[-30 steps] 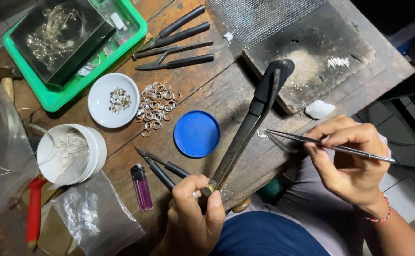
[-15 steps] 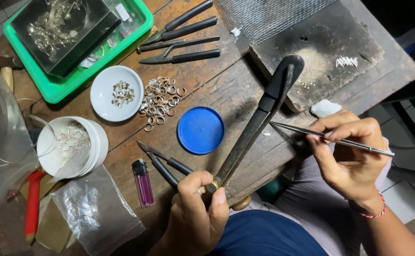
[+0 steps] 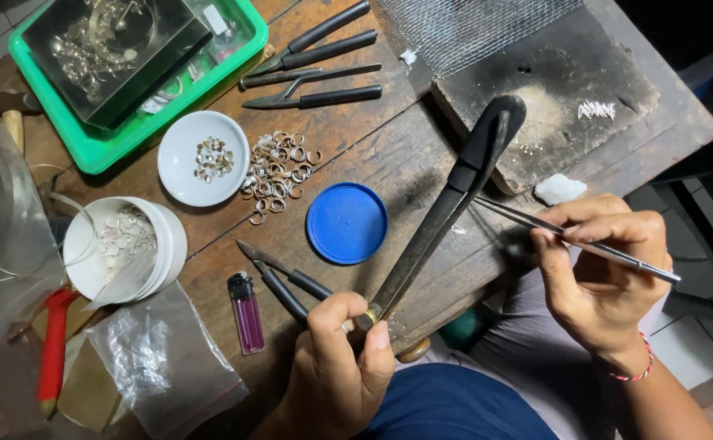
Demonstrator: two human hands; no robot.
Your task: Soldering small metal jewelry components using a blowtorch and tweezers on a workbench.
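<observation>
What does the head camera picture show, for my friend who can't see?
The left hand grips a long black tool over a wooden workbench while the right hand holds thin tweezers. Small metal rings and a blue lid lie nearby.

Open wood around blue lid (image 3: 346, 222), centre frame: passable lane between ring pile (image 3: 279, 173) and long black tool (image 3: 446, 216). That tool slants from lower centre to upper right, bars crossing. Tweezers (image 3: 572, 240) cut across right-centre. Small cutters (image 3: 279, 281) and purple lighter (image 3: 246, 313) block lower centre-left. Pliers row (image 3: 315, 65) fills top centre. Left side crowded: green tray (image 3: 128, 147), white dish (image 3: 203, 158), white tub (image 3: 120, 246), plastic bag (image 3: 161, 358). Dark block (image 3: 552, 90) takes upper right.
</observation>
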